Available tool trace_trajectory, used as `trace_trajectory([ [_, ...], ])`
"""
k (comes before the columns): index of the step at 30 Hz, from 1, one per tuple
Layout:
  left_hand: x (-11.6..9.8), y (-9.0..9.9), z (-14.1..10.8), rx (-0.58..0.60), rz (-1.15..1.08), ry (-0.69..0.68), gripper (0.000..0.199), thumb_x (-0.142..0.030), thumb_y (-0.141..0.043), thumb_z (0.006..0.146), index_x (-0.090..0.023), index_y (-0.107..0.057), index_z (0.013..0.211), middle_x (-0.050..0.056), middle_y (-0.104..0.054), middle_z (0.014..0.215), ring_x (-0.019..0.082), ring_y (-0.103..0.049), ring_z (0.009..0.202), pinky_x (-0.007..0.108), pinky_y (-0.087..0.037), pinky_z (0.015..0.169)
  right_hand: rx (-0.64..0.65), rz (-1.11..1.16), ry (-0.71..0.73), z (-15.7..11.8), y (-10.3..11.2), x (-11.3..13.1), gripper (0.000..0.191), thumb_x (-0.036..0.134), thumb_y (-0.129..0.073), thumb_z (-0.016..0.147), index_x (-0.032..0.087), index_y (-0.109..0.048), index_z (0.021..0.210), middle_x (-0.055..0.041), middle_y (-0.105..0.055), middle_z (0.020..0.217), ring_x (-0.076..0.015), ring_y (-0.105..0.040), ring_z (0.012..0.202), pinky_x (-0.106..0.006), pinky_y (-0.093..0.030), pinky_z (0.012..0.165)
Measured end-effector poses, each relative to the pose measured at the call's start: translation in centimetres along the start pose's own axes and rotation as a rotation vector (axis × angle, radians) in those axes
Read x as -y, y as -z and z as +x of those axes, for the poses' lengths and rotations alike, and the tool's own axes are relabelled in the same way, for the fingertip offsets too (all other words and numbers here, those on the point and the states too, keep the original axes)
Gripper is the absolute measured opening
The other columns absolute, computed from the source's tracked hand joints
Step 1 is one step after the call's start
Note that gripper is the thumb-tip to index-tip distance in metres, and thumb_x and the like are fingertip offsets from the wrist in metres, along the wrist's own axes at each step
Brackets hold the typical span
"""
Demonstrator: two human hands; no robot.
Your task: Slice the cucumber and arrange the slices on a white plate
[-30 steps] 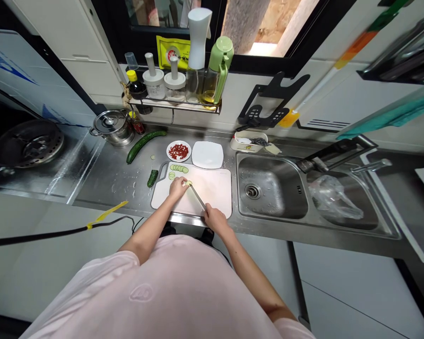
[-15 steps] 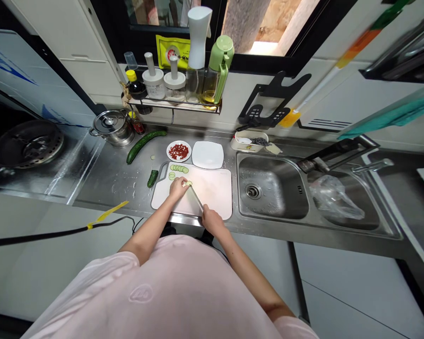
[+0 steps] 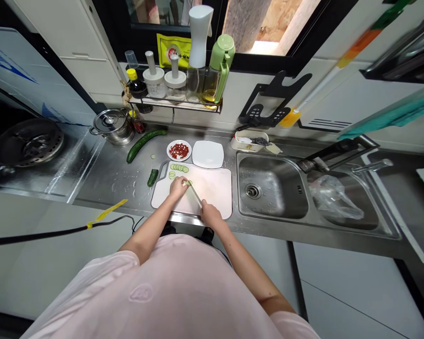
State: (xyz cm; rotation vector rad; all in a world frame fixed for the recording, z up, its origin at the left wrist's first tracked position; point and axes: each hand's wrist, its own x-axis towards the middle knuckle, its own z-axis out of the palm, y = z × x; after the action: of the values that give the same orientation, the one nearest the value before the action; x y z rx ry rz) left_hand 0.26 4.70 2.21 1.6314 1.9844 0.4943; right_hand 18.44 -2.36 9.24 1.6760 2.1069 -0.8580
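My right hand (image 3: 211,213) is closed round the handle of a kitchen knife (image 3: 196,194), whose blade slants up and left over the white cutting board (image 3: 215,188). At the blade's tip, my left hand (image 3: 178,188) pinches a small pale-green piece of cucumber (image 3: 188,182); my fingers hide part of it. Round cucumber slices (image 3: 179,168) lie in a row along the board's upper left, with a few more just below. Left of the board rests a dark green cucumber stub (image 3: 153,177). Farther back is a whole cucumber (image 3: 144,145).
Behind the board stand a plate of chopped red pieces (image 3: 178,150) and a white square plate (image 3: 207,154). To the right is a steel sink (image 3: 273,188). A lidded pot (image 3: 113,127) stands at the back left, below a rack of seasoning jars (image 3: 176,89).
My right hand and the knife have shifted slightly up and left. My left hand stays nearly in place on the cucumber piece.
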Motion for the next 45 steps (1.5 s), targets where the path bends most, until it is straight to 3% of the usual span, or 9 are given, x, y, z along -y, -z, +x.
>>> trace_trajectory([
  [26, 0.5, -0.6, 0.3, -0.023, -0.014, -0.011, 0.02, -0.025, -0.064, 0.074, -0.021, -0.06, 0.093, 0.003, -0.059, 0.093, 0.016, -0.055, 0.083, 0.026, -0.04, 0.074, 0.041, -0.002, 0.004, 0.3, 1.8, 0.3, 0.025, 0.014, -0.034, 0.088, 0.016, -0.045, 0.112, -0.0143, -0.063, 0.101, -0.0238, -0.062, 0.089, -0.028, -0.04, 0.066],
  [45, 0.6, -0.6, 0.2, -0.025, -0.009, -0.021, 0.021, -0.026, -0.064, 0.074, -0.022, -0.061, 0.094, 0.003, -0.058, 0.092, 0.016, -0.055, 0.083, 0.026, -0.04, 0.074, 0.04, 0.008, -0.006, 0.3, 1.3, 0.4, 0.024, 0.015, -0.035, 0.089, 0.016, -0.044, 0.111, -0.0138, -0.063, 0.1, -0.023, -0.061, 0.09, -0.028, -0.039, 0.066],
])
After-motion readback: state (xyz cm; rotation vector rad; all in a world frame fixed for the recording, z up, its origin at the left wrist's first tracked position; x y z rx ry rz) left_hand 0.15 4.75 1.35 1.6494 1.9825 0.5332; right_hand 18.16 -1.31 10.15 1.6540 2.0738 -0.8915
